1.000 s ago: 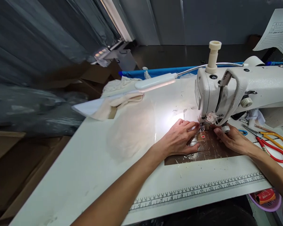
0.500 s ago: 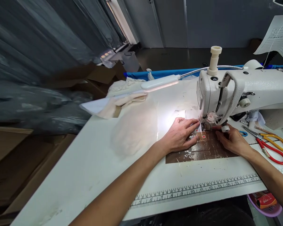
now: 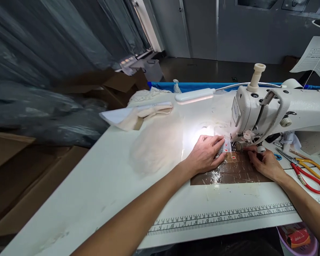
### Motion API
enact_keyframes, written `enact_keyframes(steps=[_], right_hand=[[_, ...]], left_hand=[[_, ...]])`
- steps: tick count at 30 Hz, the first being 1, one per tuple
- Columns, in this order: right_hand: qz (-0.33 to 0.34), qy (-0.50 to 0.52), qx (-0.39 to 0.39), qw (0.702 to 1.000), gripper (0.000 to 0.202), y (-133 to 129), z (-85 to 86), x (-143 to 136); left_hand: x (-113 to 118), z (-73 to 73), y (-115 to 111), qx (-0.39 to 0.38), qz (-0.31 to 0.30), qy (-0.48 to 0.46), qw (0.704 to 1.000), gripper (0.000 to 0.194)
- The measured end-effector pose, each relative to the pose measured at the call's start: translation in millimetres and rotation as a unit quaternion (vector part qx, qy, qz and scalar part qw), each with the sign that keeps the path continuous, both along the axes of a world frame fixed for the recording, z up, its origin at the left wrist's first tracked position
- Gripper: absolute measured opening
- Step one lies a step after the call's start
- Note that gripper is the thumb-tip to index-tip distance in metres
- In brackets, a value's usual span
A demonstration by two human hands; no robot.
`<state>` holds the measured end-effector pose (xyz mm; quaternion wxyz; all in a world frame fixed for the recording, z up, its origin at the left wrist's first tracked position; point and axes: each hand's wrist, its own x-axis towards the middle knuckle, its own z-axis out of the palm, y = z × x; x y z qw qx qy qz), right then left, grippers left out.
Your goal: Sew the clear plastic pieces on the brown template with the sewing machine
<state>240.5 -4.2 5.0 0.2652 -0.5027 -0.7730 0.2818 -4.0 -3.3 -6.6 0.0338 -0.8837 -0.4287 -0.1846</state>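
Note:
My left hand (image 3: 206, 153) lies flat with its fingers stretched out beside the needle area of a white sewing machine (image 3: 269, 110). Its fingertips press on a small whitish piece with red marks (image 3: 226, 145), probably fabric. On the other side of the presser foot (image 3: 234, 145), my right hand (image 3: 265, 163) has its thumb and index finger bent close together. Whatever may be between those fingers is too small to make out. Beneath both hands is a shiny brown sheet (image 3: 229, 172) on the white table (image 3: 117, 199).
Scissors with red and yellow handles (image 3: 308, 174) lie right of my right hand. A lit lamp (image 3: 194, 96) shines behind my left hand. Pale cloth (image 3: 157, 145) rests on the left. A printed ruler (image 3: 224, 217) follows the front edge; cardboard boxes (image 3: 42, 177) stand beside the table.
My view has shifted, so the machine and table appear slightly farther right and lower. Both hands stay beside the presser foot, with little visible movement against the brown sheet.

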Motion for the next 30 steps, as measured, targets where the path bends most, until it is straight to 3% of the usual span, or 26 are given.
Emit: enact_keyframes(steps=[9,14,17,20,23,28,30], right_hand=[[0.001,0.005,-0.001,1.0,0.038,-0.6,-0.8,0.0],[0.001,-0.007,0.008,1.0,0.039,-1.7,0.9,-1.9],[0.018,-0.038,0.016,0.999,0.038,-5.3,-1.1,-2.9],[0.03,-0.098,0.064,0.993,0.037,-11.3,-7.9,-3.1],[0.043,-0.14,0.129,0.981,0.036,-16.6,-14.5,-2.5],[0.073,-0.154,0.178,0.969,0.036,-18.7,-14.5,0.5],[0.081,-0.154,0.182,0.968,0.036,-18.6,-12.4,1.4]], left_hand=[[1.2,0.2,-2.0,0.056,0.005,-0.036,0.998,0.029],[2.2,-2.4,-1.4,0.108,0.091,-0.057,0.988,0.033],[2.6,-10.1,1.6,0.07,0.138,-0.031,0.987,0.04],[3.3,-13.8,6.9,0.014,0.144,0.019,0.989,0.043],[2.4,-3.5,17.0,-0.022,0.12,0.068,0.99,0.041],[-0.1,34.9,45.7,-0.139,0.08,0.148,0.976,0.029],[3.4,45.2,56.0,-0.145,0.087,0.153,0.974,0.024]])
